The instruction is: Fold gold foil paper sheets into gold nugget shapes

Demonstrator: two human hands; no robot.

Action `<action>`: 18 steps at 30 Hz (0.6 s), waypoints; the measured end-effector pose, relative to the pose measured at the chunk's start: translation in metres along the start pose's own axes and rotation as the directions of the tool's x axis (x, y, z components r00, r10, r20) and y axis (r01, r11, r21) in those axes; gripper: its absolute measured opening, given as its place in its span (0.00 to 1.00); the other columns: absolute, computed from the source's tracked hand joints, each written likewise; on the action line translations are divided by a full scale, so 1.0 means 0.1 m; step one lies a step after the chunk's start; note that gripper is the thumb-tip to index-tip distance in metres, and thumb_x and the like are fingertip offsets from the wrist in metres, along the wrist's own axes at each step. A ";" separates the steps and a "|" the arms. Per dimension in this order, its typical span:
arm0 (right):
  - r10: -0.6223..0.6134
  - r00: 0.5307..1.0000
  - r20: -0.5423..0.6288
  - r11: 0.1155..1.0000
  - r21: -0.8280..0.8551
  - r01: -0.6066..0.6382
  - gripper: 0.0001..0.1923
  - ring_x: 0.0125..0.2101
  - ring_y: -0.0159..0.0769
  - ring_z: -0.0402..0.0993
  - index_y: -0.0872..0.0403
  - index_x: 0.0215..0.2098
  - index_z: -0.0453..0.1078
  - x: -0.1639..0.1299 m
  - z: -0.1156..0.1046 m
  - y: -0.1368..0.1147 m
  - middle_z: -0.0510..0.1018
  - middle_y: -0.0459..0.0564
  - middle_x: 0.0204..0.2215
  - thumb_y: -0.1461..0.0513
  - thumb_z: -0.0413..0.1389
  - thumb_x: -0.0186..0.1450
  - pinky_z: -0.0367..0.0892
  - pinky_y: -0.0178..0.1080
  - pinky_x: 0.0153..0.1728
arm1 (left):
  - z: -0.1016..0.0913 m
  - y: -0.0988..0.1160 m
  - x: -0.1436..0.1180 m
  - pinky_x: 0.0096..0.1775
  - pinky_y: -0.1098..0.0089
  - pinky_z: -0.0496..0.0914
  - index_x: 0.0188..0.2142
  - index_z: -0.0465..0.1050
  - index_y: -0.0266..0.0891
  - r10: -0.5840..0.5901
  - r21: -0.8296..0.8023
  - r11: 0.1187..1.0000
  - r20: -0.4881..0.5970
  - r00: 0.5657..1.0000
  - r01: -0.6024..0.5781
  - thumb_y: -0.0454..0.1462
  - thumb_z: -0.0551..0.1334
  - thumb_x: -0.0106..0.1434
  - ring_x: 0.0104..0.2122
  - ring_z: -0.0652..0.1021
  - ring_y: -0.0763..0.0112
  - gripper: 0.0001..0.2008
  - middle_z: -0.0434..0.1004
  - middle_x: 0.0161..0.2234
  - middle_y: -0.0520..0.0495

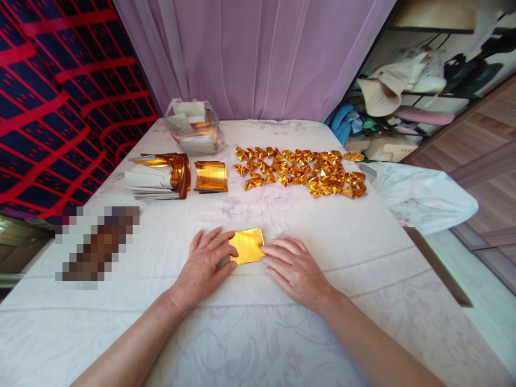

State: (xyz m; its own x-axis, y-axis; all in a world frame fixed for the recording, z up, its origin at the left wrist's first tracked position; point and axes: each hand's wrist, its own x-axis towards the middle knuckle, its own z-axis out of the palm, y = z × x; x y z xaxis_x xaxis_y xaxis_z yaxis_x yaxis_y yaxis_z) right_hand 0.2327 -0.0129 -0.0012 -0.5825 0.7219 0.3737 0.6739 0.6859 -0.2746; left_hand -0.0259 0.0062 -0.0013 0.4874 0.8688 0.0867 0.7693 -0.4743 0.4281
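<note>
A small folded sheet of gold foil paper (247, 245) lies flat on the white cloth-covered table (258, 322). My left hand (205, 266) rests palm down at its left side, fingertips pressing the sheet's left edge. My right hand (294, 269) lies flat at its right side, fingertips touching the right edge. Neither hand lifts the sheet.
Farther back lie several folded gold paper pieces (302, 171) in a spread. A curled gold sheet (210, 176) and a stack of gold-and-white sheets (159, 176) sit at the left, with a plastic bag of paper (196, 128) behind. A blurred-out object (97, 244) lies left. The table's right edge drops to the floor.
</note>
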 end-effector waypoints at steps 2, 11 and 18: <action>-0.011 1.000 -0.010 1.000 0.003 0.011 0.12 0.50 0.40 0.70 0.50 0.47 0.74 0.02 0.01 -0.01 0.79 0.48 0.48 0.64 0.52 0.69 0.63 0.48 0.53 | 0.00 0.00 0.00 0.61 0.41 0.49 0.41 0.75 0.49 0.003 0.001 1.000 -0.009 1.000 -0.003 0.37 0.59 0.64 0.63 0.61 0.54 0.07 0.67 0.61 0.49; 0.022 0.992 0.122 0.998 -0.058 -0.015 0.08 0.42 0.39 0.73 0.51 0.43 0.74 0.18 0.00 0.02 0.80 0.48 0.42 0.64 0.59 0.66 0.62 0.44 0.45 | -0.02 0.02 -0.01 0.60 0.44 0.53 0.40 0.78 0.48 0.048 0.024 0.999 -0.081 0.996 -0.046 0.40 0.66 0.60 0.57 0.68 0.52 0.07 0.72 0.56 0.47; 0.005 1.000 0.029 0.996 -0.087 -0.003 0.06 0.40 0.38 0.73 0.52 0.42 0.74 0.16 0.08 0.02 0.80 0.48 0.38 0.65 0.56 0.67 0.61 0.43 0.44 | -0.02 0.02 -0.01 0.50 0.55 0.63 0.40 0.77 0.45 0.071 0.031 0.997 -0.102 0.992 -0.069 0.44 0.67 0.60 0.45 0.75 0.59 0.10 0.79 0.43 0.47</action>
State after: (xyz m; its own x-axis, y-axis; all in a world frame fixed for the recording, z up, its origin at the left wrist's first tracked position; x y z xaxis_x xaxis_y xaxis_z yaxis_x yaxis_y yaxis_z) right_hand 0.2210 0.0012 -0.0028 -0.5919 0.7278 0.3462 0.7124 0.6734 -0.1977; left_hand -0.0256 0.0050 0.0011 0.4964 0.8427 0.2085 0.7462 -0.5370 0.3935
